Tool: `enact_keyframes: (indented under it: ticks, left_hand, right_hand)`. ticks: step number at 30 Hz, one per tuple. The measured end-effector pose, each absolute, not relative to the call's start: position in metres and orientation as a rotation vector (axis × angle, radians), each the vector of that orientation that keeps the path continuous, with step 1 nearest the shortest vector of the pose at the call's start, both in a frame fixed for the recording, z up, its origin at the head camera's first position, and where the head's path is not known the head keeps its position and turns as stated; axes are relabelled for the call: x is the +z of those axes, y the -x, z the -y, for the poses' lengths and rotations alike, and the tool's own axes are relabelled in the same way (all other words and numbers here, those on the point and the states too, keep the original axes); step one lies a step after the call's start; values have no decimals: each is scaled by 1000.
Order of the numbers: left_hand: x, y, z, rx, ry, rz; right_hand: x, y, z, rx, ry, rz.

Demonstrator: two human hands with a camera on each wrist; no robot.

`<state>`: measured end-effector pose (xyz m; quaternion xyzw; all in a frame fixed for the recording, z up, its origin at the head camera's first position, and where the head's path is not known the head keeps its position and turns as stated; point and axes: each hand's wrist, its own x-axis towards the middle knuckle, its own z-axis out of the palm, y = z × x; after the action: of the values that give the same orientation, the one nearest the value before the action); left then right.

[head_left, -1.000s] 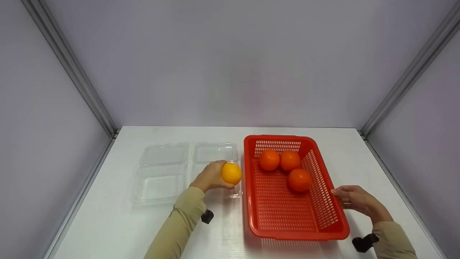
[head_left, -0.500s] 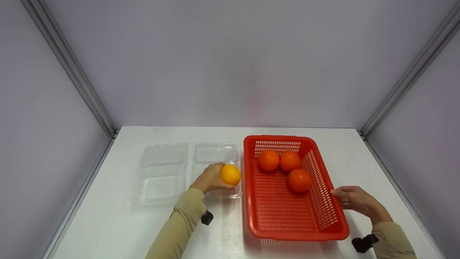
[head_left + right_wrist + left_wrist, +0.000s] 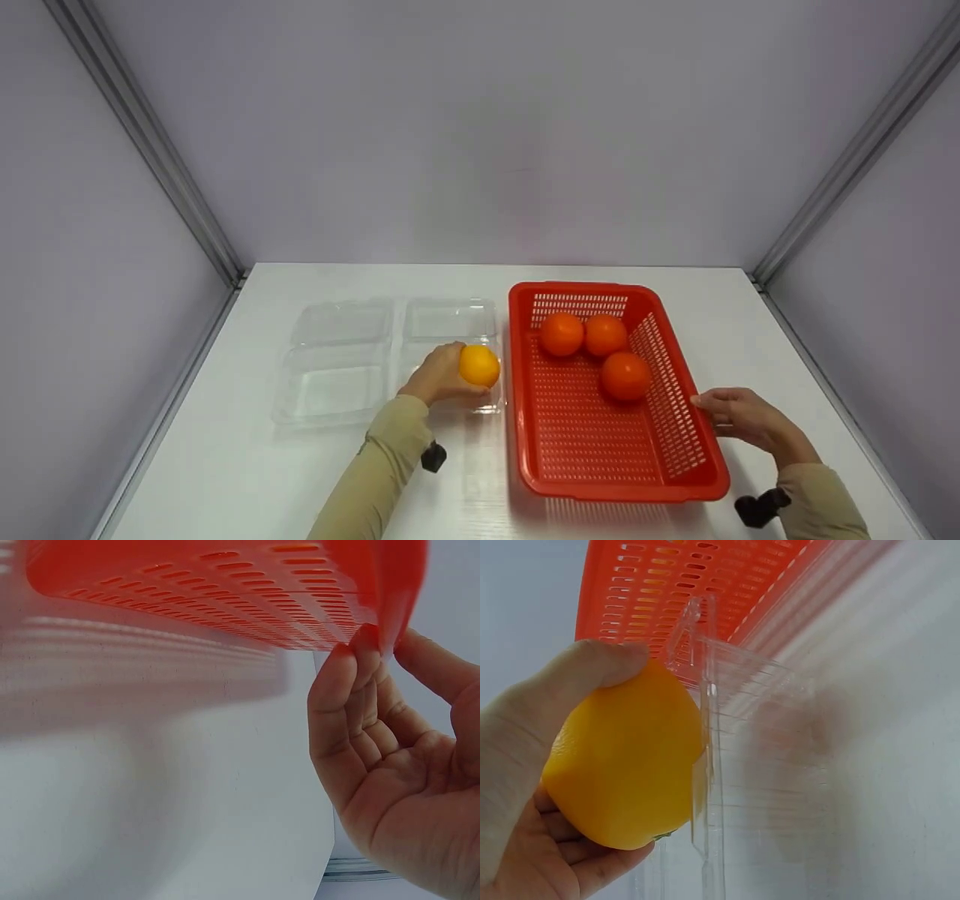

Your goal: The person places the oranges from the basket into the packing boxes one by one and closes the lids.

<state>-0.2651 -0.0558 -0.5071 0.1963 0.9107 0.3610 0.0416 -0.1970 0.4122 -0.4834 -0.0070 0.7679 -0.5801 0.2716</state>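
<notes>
My left hand (image 3: pixel 441 373) grips a yellow-orange orange (image 3: pixel 479 366) over the front part of the right-hand clear plastic box (image 3: pixel 450 319). In the left wrist view the thumb lies over the top of the orange (image 3: pixel 630 757) and fingers curl beneath it, right beside the clear box's rim (image 3: pixel 712 727). A red perforated basket (image 3: pixel 577 450) stands to the right, holding three redder oranges (image 3: pixel 625 376). On its right rim, my right hand (image 3: pixel 742 416) pinches the edge between thumb and curled fingers, seen from below in the right wrist view.
A second clear plastic box (image 3: pixel 334 390), lid folded back, lies left of the first. Both boxes and the basket stand on a white table (image 3: pixel 225 450). Grey panels (image 3: pixel 480 135) wall in the back and sides.
My left hand has lowered slightly with the orange, moving a little toward the clear box and a touch left. My right hand stays on the basket rim.
</notes>
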Motion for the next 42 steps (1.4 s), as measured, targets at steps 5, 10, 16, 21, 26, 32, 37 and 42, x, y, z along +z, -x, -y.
enact_keyframes:
  ticks: [5,10,16,21,26,32,37,42]
  left_hand:
    - [-510,264,55,1100,-545,-2786]
    - [-511,263,54,1093,-480,-2775]
    - [-512,263,51,1082,-414,-2750]
    - [-515,264,50,1039,-394,-2767]
    - [-517,265,49,992,-351,-2796]
    - [-518,264,46,968,-281,-2807]
    - [-520,263,45,954,-230,-2821]
    - [-522,263,45,963,-176,-2813]
  right_hand:
    - [-483,198,-412,-1565,6,-2066]
    - [-483,198,-412,-1567,10,-2065]
    - [-484,198,-412,-1567,4,-2058]
    - [-485,198,-412,-1564,4,-2064]
    - [-485,197,-413,-1560,11,-2067]
    - [-484,197,-413,-1566,19,-2060]
    - [-484,197,-413,-1579,19,-2050]
    - [-485,197,-412,-1572,9,-2060]
